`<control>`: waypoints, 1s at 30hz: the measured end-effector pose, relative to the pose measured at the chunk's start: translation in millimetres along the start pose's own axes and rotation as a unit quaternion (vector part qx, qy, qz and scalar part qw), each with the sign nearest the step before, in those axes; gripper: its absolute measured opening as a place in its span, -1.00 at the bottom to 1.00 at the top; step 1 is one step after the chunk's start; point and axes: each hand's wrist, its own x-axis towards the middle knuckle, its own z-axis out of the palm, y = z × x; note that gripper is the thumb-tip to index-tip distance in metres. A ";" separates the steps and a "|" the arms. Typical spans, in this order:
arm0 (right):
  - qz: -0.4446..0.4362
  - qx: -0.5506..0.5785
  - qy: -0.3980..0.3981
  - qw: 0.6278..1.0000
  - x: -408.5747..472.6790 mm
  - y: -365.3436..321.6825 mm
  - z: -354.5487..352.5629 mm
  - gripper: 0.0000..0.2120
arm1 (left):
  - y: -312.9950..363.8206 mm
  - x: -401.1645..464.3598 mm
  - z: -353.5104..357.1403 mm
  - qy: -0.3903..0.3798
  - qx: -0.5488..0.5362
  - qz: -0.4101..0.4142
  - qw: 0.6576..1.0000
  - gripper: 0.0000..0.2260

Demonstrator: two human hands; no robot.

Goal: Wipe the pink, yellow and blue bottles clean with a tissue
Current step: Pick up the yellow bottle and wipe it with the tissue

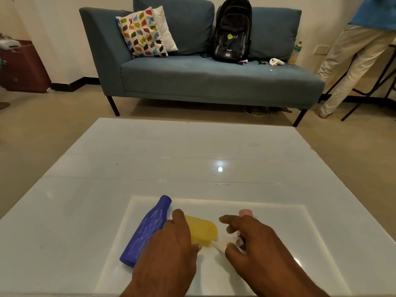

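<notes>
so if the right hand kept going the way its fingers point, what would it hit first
Probably the yellow bottle: the right hand, pinching the tissue, points left toward it, though depth is unclear.

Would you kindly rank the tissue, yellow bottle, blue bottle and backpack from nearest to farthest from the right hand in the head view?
From the right hand:
1. Tissue, pinched in its fingers.
2. Yellow bottle, just left, under the left hand.
3. Blue bottle, further left.
4. Backpack, on the sofa beyond.

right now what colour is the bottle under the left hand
Yellow bottle, gripped by the left hand; head view.
</notes>
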 end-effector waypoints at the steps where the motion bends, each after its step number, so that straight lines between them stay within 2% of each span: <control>1: 0.000 0.002 -0.005 1.000 0.9 -0.2 2.2 -0.55 | -0.7 0.4 0.5 0.013 -0.001 0.008 1.000 -0.29; 4: 0.001 0.010 -0.006 1.000 2.1 0.4 5.1 -0.53 | -4.6 1.3 0.6 0.066 0.048 0.032 0.996 -0.30; 8: 0.007 0.008 0.008 1.000 3.7 -1.8 1.4 -0.59 | -9.9 2.4 -0.9 0.074 0.148 0.064 0.984 -0.33; 10: 0.015 0.005 0.009 1.000 4.0 -2.6 -1.5 -0.61 | -14.1 2.6 2.9 0.087 0.145 0.089 0.982 -0.44; 12: 0.024 0.005 0.010 1.000 4.3 -1.9 -3.7 -0.63 | -15.5 2.7 4.5 0.113 0.109 0.109 0.981 -0.64; 14: 0.038 0.013 0.015 0.999 5.0 0.1 -5.9 -0.67 | -14.3 2.3 2.8 0.115 0.092 0.121 0.982 -0.69; 17: 0.066 0.067 0.031 0.995 6.0 2.8 -12.3 -0.76 | -10.1 1.8 -3.2 0.066 0.021 0.092 0.993 -0.69; 20: 0.100 0.136 0.038 0.985 4.8 2.9 -19.5 -0.75 | -11.5 -6.3 -10.4 0.051 -0.130 0.074 0.987 -0.73; 25: 0.122 0.231 0.041 0.964 3.8 2.4 -33.2 -0.75 | -13.7 -6.2 -17.2 0.095 -0.337 0.042 0.936 -0.68; 30: 0.111 0.285 0.034 0.951 1.8 -1.4 -39.3 -0.81 | -15.8 -1.2 -19.0 0.142 -0.403 0.030 0.904 -0.52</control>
